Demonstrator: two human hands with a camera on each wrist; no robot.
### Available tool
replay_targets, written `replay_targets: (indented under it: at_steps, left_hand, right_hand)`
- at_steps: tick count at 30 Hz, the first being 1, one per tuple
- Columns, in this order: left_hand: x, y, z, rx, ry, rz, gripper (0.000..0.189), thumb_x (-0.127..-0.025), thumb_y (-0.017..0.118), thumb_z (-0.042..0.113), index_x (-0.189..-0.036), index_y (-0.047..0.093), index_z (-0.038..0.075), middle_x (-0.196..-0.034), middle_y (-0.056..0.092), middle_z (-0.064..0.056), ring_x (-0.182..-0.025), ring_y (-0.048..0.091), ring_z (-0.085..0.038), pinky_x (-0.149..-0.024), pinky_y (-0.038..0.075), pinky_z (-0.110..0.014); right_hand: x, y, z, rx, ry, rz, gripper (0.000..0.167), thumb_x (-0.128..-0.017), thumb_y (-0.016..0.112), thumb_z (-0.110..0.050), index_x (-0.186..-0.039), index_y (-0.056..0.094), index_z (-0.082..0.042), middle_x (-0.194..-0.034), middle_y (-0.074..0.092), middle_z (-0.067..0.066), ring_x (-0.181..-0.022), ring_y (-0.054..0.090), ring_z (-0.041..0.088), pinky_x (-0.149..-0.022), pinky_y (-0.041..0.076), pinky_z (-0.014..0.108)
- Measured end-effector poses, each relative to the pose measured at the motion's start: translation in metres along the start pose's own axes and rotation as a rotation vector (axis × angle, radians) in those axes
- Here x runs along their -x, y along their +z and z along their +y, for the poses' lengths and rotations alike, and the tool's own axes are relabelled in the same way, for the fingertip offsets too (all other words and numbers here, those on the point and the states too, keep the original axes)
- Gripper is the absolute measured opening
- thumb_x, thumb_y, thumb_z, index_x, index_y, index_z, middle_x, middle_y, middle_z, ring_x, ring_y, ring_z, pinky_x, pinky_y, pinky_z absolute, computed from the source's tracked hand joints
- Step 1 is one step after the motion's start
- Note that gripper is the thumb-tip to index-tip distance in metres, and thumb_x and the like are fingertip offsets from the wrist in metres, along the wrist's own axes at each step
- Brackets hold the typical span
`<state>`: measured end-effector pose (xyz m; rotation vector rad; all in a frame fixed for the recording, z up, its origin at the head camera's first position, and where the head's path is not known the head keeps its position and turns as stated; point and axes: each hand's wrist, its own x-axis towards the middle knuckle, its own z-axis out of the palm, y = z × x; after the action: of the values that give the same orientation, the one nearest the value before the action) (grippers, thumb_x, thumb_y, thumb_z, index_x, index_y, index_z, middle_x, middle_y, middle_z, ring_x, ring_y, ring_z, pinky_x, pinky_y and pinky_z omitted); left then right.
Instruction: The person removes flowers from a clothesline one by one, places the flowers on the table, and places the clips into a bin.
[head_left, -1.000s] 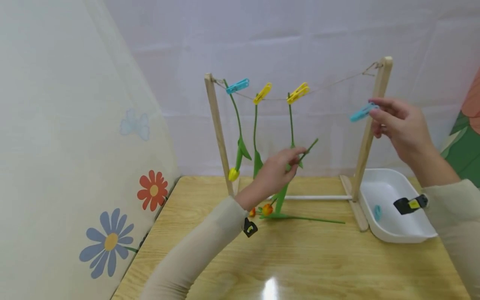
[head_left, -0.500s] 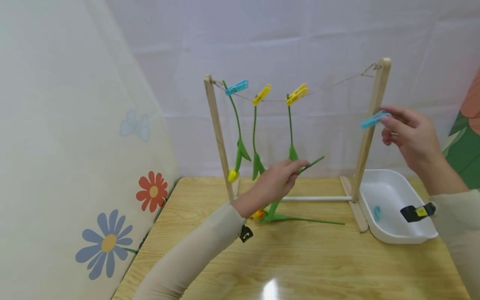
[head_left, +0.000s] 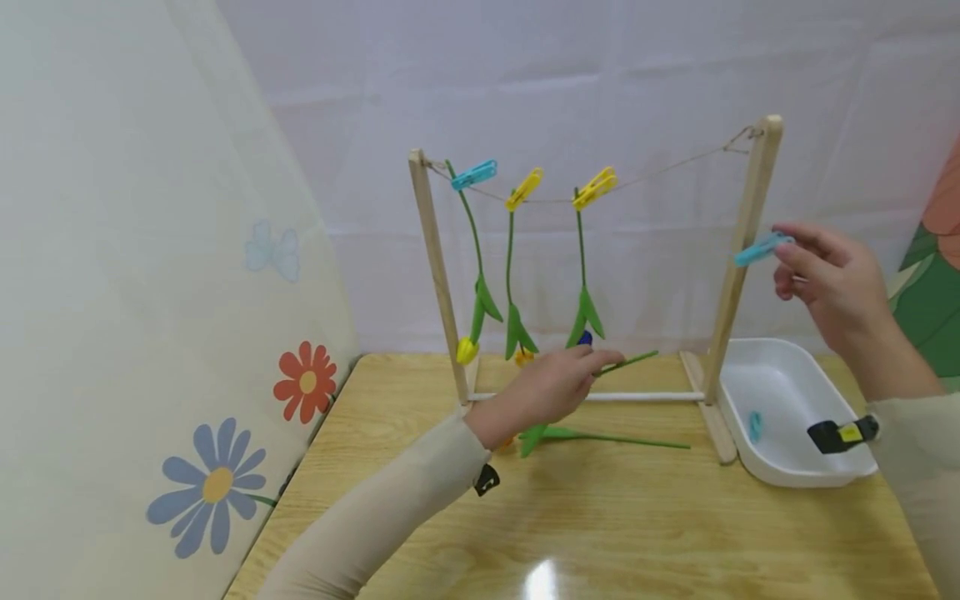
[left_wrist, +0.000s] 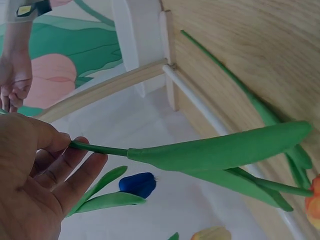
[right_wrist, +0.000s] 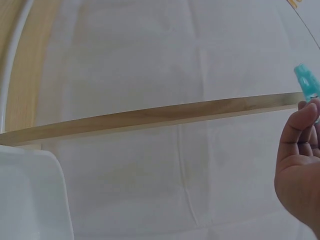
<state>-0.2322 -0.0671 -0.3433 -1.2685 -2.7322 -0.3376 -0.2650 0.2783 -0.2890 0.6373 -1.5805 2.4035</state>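
Observation:
My left hand (head_left: 547, 383) pinches the green stem of a tulip (left_wrist: 215, 155) between thumb and fingers, just above the table. That tulip's orange bloom sits at the edge of the left wrist view. My right hand (head_left: 836, 283) pinches a blue clothespin (head_left: 763, 248) beside the right post. Three tulips hang upside down from the twine: a yellow one (head_left: 467, 350) under a blue clothespin (head_left: 474, 174), an orange one (head_left: 523, 357) under a yellow clothespin (head_left: 524, 189), and a dark blue one (left_wrist: 137, 185) under another yellow clothespin (head_left: 595, 188).
A wooden frame (head_left: 756, 200) holds the sagging twine (head_left: 675, 167); a white bar (head_left: 645, 397) joins its feet. Another tulip (head_left: 615, 438) lies on the table (head_left: 637, 525). The white basin (head_left: 795, 475) at right contains a blue clothespin (head_left: 755, 427).
My left hand has lowered the tulip, and its stem now lies flatter. My right hand has drifted right and slightly down with the blue clothespin.

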Motion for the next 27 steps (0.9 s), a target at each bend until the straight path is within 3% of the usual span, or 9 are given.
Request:
replay_targets:
  at_steps: [4, 11, 17, 23, 27]
  left_hand:
    - [0.004, 0.011, 0.003, -0.023, -0.005, -0.039, 0.048, -0.102, 0.056, 0.005, -0.148, 0.049, 0.019, -0.110, 0.066, -0.004, -0.069, 0.054, -0.007, -0.052, 0.043, -0.012]
    - [0.009, 0.032, 0.007, -0.085, 0.108, 0.009, 0.046, -0.099, 0.058, 0.003, -0.143, 0.053, 0.017, -0.106, 0.067, -0.003, -0.071, 0.057, -0.006, -0.053, 0.040, -0.009]
    - [0.013, 0.044, 0.015, -0.132, 0.143, 0.024, 0.049, -0.100, 0.059, 0.005, -0.146, 0.051, 0.019, -0.109, 0.067, 0.000, -0.081, 0.060, -0.007, -0.054, 0.039, -0.009]
    - [0.016, 0.059, 0.025, -0.266, 0.201, 0.134, 0.049, -0.101, 0.057, 0.003, -0.147, 0.051, 0.018, -0.111, 0.067, 0.000, -0.084, 0.061, -0.008, -0.050, 0.038, -0.012]
    - [0.018, 0.071, 0.029, -0.326, 0.238, 0.207, 0.050, -0.099, 0.059, 0.000, -0.145, 0.053, 0.018, -0.112, 0.066, 0.001, -0.089, 0.064, -0.009, -0.048, 0.038, -0.013]
  right_hand:
    - [0.002, -0.004, 0.002, -0.030, 0.010, 0.000, 0.023, -0.100, 0.056, 0.004, -0.118, 0.070, 0.003, -0.089, 0.069, 0.005, -0.065, 0.058, 0.016, -0.056, 0.051, 0.023]
    - [0.005, -0.014, 0.008, -0.073, 0.031, 0.028, 0.023, -0.100, 0.054, 0.005, -0.117, 0.070, 0.003, -0.090, 0.069, 0.006, -0.065, 0.058, 0.016, -0.055, 0.051, 0.024]
    - [0.010, -0.021, 0.011, -0.105, 0.065, 0.053, 0.024, -0.101, 0.053, 0.004, -0.116, 0.072, 0.001, -0.089, 0.070, 0.006, -0.065, 0.059, 0.016, -0.055, 0.051, 0.025]
    - [0.015, -0.029, 0.013, -0.107, 0.083, 0.099, 0.024, -0.101, 0.055, 0.002, -0.117, 0.072, -0.001, -0.090, 0.071, 0.005, -0.065, 0.059, 0.016, -0.056, 0.051, 0.024]
    - [0.016, -0.032, 0.015, -0.052, 0.074, 0.145, 0.022, -0.099, 0.060, 0.000, -0.116, 0.073, -0.004, -0.090, 0.071, 0.003, -0.065, 0.058, 0.015, -0.055, 0.050, 0.023]
